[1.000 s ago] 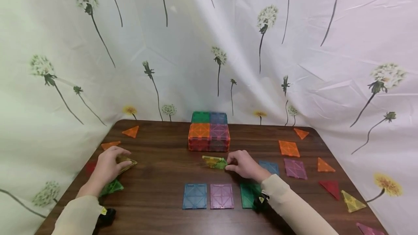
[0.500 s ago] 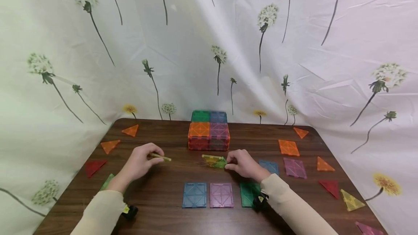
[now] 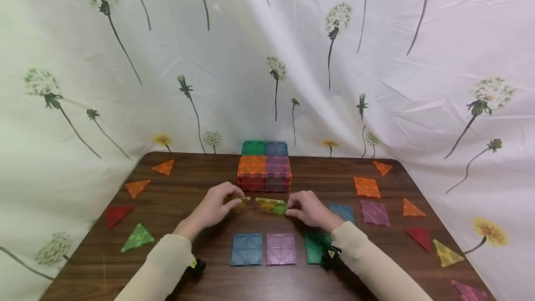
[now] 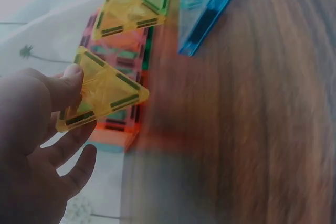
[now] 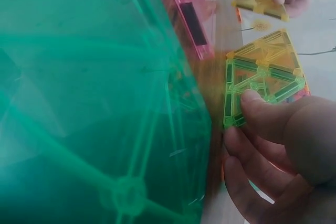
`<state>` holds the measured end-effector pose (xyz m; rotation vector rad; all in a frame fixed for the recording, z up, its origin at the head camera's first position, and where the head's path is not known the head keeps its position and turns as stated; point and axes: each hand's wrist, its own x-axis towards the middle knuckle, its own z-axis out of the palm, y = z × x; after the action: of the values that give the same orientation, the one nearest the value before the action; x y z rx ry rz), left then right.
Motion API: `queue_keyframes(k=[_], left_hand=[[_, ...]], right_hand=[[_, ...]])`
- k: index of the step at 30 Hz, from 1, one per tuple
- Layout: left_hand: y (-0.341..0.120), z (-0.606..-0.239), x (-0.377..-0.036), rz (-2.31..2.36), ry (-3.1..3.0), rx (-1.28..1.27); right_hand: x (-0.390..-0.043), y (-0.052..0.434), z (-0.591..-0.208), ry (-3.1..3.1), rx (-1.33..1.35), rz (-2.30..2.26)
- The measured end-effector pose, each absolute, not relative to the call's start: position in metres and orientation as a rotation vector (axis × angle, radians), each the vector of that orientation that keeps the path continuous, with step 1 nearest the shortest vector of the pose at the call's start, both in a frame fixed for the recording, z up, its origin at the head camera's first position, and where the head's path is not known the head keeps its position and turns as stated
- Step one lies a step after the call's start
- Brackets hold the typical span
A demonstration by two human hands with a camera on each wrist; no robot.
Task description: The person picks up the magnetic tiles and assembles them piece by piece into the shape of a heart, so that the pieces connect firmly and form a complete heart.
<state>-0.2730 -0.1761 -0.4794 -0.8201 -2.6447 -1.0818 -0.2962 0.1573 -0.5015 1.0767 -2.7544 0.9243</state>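
Lower centre of head view: left hand (image 3: 215, 206) pinches yellow triangle (image 4: 105, 90); just right, right hand (image 3: 310, 209) pinches green triangle (image 5: 262, 85) joined to second yellow triangle (image 5: 269, 50), contact with tabletop (image 3: 200, 171) hard to judge.

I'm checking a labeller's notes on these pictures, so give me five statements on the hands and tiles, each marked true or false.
1. The left hand pinches a yellow triangle. True.
2. The right hand holds a red square. False: it grips a green triangle, which is joined to a second yellow triangle.
3. The two yellow triangles touch each other. False: a gap shows between them.
4. In the row nearest the person, the pink-purple square lies between the blue square and the green square. True.
5. The top of the box is all blue. False: it shows green, blue, orange and purple squares.
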Motion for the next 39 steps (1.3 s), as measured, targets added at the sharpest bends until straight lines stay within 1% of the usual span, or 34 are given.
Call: queue_keyframes(k=[15, 31, 39], left_hand=[[-0.160, -0.493, -0.280, -1.099, -2.697, -0.778], [-0.147, -0.503, -0.278, -1.138, -2.591, -0.879], [-0.141, -0.500, -0.281, -1.144, -2.551, -0.905]], right_hand=[[-0.302, 0.158, -0.497, -2.754, 1.092, 0.950], [-0.298, 0.155, -0.494, -2.790, 1.129, 0.893], [-0.296, 0.150, -0.484, -2.631, 1.200, 0.934]])
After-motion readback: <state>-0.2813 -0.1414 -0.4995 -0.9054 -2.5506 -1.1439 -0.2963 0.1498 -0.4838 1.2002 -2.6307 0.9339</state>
